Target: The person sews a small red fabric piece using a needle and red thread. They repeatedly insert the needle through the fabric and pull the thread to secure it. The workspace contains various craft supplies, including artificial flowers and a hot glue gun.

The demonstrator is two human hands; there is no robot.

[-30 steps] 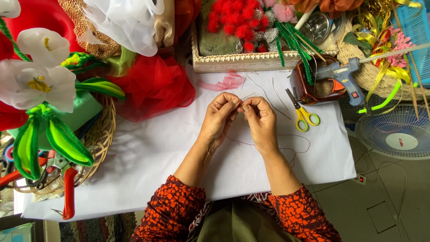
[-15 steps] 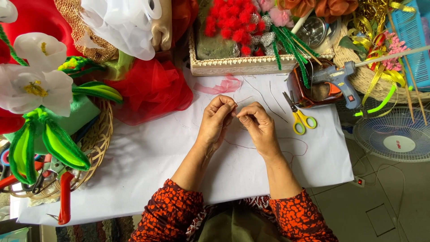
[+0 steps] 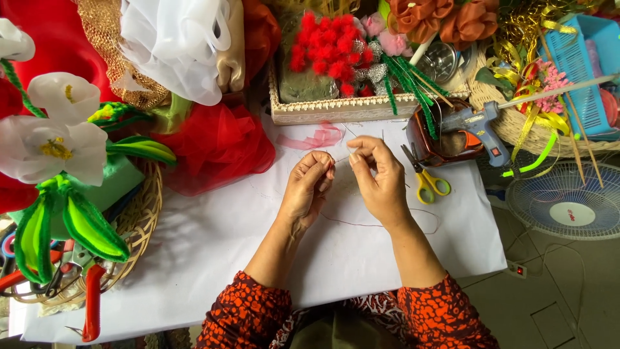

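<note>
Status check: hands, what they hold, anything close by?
Left hand and right hand pinching thin thread together. Yellow scissors beside right hand. White paper underneath.

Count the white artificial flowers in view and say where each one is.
3, all at the left edge: a small one in the top corner, one just below it, and the largest beneath that, above the green leaves. Others may lie outside the frame.

White-papered table (image 3: pixel 258 258): scissors (image 3: pixel 423 176), thread (image 3: pixel 381 225), tray (image 3: pixel 342 110).
</note>
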